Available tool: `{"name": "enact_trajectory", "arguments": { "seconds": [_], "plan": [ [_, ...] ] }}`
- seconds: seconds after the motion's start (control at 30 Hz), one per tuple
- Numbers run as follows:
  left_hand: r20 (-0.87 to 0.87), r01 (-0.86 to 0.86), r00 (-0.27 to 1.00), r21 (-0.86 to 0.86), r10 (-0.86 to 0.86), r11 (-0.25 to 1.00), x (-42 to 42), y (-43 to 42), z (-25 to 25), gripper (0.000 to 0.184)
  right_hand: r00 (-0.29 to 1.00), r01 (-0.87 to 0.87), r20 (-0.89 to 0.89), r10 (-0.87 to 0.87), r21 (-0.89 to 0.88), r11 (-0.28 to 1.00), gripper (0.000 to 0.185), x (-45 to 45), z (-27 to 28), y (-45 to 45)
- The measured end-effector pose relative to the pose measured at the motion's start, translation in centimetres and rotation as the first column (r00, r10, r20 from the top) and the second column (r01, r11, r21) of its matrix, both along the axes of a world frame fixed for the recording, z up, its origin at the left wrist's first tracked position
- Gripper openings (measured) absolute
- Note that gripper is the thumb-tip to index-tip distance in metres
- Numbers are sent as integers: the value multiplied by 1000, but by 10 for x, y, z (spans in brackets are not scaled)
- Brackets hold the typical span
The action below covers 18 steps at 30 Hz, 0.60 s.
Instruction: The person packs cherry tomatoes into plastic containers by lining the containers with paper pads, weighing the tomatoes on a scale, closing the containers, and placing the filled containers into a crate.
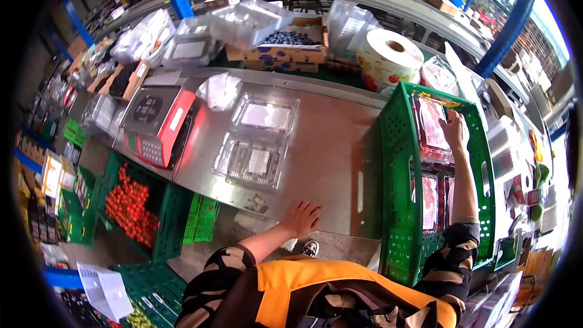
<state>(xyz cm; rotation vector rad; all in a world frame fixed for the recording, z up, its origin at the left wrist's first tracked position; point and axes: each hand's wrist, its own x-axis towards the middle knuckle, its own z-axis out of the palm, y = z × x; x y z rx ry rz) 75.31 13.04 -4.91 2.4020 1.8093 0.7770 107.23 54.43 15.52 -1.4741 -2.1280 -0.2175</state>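
My right hand (456,131) reaches into a tall green plastic crate (398,146) at the right. Its fingers are closed at the side of a clear plastic punnet (432,123) with a pale printed label and red contents. Nearer me in the same crate stand more labelled punnets (430,201), partly hidden by my forearm. My left hand (301,218) lies on the front edge of the steel table (334,164), fingers apart and holding nothing. Beyond it on the table sits an open clear clamshell box (258,161), with another clear box (265,114) behind.
A red weighing scale (159,124) stands on the table's left, beside a crumpled white bag (220,91). Along the back are a carton of dark berries (291,39), stacked clear containers (249,21) and a label roll (392,54). Below left is a crate of red tomatoes (130,206).
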Motion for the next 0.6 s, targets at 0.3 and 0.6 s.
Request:
{"name": "enact_trajectory", "arguments": {
  "seconds": [0.3,0.6],
  "plan": [
    [312,78,941,166,-127,983,-22,-32,-17,36,492,-821,35,870,-315,477,17,-341,-66,-287],
    [525,-250,811,-87,258,964,-182,-237,-22,24,518,-845,-81,852,-206,494,9,-379,-161,-354]
  ]
}}
